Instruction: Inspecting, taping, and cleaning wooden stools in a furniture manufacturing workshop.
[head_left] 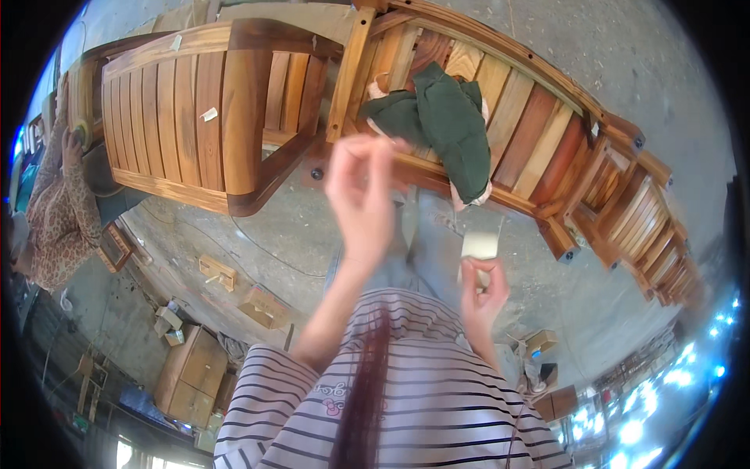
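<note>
While I am standing over the long slatted wooden bench [539, 133], it is stretching from twelve o'clock down toward three o'clock, its seat facing up at me, which I judge keeps the slats within easy reach. The slatted wooden chair [195, 117] is sitting at ten o'clock, just beside the bench end, its back turned my way. A dark green garment [449, 125] is lying draped over the bench seat at one o'clock, probably set there to keep it off the dusty concrete floor [258, 250].

At nine o'clock another person's patterned sleeve [58, 211] is reaching toward the chair, the hand resting against a round pad at its edge.

My left hand [361, 195] is lifting near the centre, fingers drawn together and pinching something too thin for me to make out. My right hand [480, 293] is holding low at four o'clock, thumb and fingers pinching a small pale block [480, 246], upright, well apart from the bench below it; whether it is tape or a sanding piece I cannot tell.

Down at seven o'clock, cardboard boxes [191, 375] are sitting on the floor; they are looking shut, so their contents are hidden. Small wood offcuts [219, 272] are lying loose near them.
</note>
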`<state>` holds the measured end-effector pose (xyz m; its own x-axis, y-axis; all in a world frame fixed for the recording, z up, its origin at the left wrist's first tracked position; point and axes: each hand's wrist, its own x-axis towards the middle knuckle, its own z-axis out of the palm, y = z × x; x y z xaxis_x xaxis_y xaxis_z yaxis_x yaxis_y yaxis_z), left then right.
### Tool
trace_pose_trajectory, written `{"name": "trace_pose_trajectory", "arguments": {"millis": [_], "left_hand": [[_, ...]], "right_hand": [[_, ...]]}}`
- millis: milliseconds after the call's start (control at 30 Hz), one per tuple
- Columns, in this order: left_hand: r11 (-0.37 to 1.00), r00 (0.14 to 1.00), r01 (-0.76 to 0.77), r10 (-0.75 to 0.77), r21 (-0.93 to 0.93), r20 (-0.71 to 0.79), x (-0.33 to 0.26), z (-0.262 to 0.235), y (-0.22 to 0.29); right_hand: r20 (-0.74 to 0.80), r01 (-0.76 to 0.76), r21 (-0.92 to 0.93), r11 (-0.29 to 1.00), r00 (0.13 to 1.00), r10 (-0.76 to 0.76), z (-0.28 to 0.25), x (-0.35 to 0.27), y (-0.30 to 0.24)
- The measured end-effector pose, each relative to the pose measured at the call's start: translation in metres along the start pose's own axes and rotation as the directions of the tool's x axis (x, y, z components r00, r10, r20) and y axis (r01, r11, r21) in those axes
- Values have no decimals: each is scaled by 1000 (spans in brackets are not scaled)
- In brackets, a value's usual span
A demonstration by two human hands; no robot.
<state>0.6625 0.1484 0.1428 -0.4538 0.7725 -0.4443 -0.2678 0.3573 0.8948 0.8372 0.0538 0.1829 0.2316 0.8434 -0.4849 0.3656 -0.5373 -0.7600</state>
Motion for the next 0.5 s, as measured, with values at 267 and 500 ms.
{"name": "trace_pose_trajectory", "arguments": {"millis": [267,500], "left_hand": [[855,884,-302,84,422,460,6,20,-29],[728,694,-497,7,472,720,-51,116,-95]], "right_hand": [[203,-74,22,997,977,69,-18,-17,54],[231,-83,28,996,970,74,-44,-17,71]]}}
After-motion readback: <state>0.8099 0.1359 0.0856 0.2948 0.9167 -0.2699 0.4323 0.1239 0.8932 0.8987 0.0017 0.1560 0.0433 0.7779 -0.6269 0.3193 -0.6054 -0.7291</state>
